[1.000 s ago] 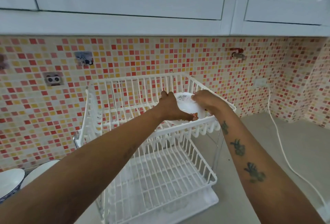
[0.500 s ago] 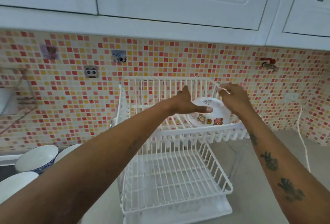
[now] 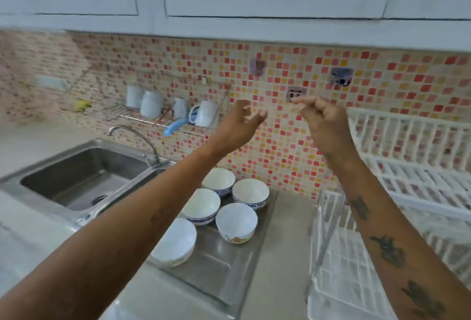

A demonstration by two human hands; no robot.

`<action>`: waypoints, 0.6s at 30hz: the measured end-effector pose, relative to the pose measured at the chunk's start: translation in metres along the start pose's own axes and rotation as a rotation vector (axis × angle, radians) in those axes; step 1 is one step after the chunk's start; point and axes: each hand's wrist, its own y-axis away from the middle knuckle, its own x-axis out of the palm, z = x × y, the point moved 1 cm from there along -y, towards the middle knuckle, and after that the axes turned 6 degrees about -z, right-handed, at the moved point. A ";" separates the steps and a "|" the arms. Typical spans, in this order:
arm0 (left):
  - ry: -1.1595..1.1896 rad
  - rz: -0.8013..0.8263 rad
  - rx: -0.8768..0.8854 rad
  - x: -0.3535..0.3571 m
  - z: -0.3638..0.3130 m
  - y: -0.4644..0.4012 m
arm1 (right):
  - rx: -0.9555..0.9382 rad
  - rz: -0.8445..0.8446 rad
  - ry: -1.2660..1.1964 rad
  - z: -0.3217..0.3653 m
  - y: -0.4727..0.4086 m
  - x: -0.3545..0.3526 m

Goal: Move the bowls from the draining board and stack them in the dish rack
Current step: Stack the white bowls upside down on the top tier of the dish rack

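Note:
Several white bowls stand upright on the steel draining board (image 3: 216,276): the nearest bowl (image 3: 175,242), one with a coloured print (image 3: 236,221), and blue-rimmed bowls (image 3: 201,205) (image 3: 251,193) (image 3: 219,179) behind. The white two-tier dish rack (image 3: 413,179) is at the right, partly cut off; I cannot see a bowl in it in this blurred view. My left hand (image 3: 240,122) and my right hand (image 3: 322,120) are raised in front of the tiled wall, above the bowls. Both hold nothing, with loosely curled, parted fingers.
A steel sink (image 3: 84,179) with a tap (image 3: 135,138) lies left of the draining board. A wall rack with white mugs (image 3: 175,110) hangs above it. White cupboards run overhead. The grey counter (image 3: 285,256) separates draining board and dish rack.
Both hands have let go of the small printed bowl at the rack's top tier and swung left. The view has turned left, bringing the sink and the bowls into sight.

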 end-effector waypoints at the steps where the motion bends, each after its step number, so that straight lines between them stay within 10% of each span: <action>1: -0.021 -0.035 -0.066 -0.019 0.022 0.000 | 0.043 0.071 -0.021 -0.002 0.004 0.025; 9: -0.156 -0.079 -0.527 -0.119 0.194 0.035 | 0.664 0.618 -0.013 -0.119 0.051 0.210; 18: -0.011 -0.004 -0.836 -0.104 0.325 0.088 | 1.140 0.614 0.106 -0.223 0.139 0.294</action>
